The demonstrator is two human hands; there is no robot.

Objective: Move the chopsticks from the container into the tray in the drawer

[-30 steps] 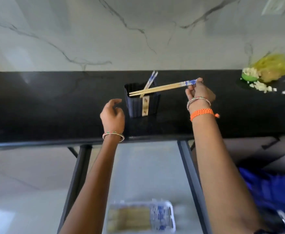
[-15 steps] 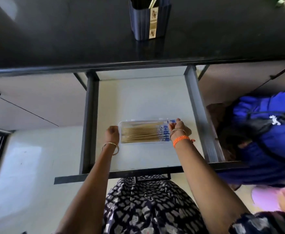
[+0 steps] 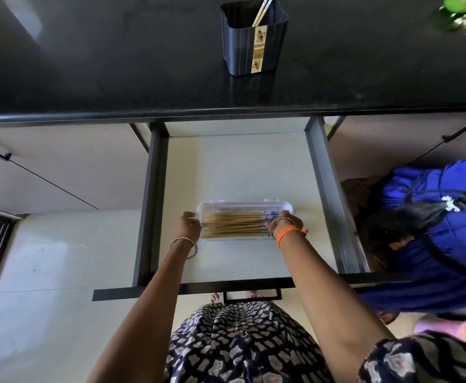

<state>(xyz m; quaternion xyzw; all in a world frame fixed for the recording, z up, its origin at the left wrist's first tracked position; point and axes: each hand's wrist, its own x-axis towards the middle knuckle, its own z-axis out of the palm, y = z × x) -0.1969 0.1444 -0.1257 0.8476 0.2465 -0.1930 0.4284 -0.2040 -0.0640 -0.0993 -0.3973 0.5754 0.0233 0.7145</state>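
A clear plastic tray (image 3: 243,202) lies in the open drawer (image 3: 240,164) and holds several wooden chopsticks (image 3: 232,223) side by side, blue ends to the right. My left hand (image 3: 188,225) grips the tray's left end. My right hand (image 3: 285,221) is over the tray's right end, its fingers curled down on the blue ends of the chopsticks. On the black countertop (image 3: 115,64) above stands the dark ribbed container (image 3: 243,48), with two chopsticks (image 3: 262,9) leaning in it.
The drawer has dark side rails (image 3: 328,194) and a front bar near my patterned clothing. A person in blue (image 3: 433,230) crouches just right of the drawer. Green and pale food scraps (image 3: 464,9) lie at the counter's far right.
My right hand carried chopsticks from the container down into the drawer tray and now sits lower over its right end. My left hand went from the counter to the tray's left end.
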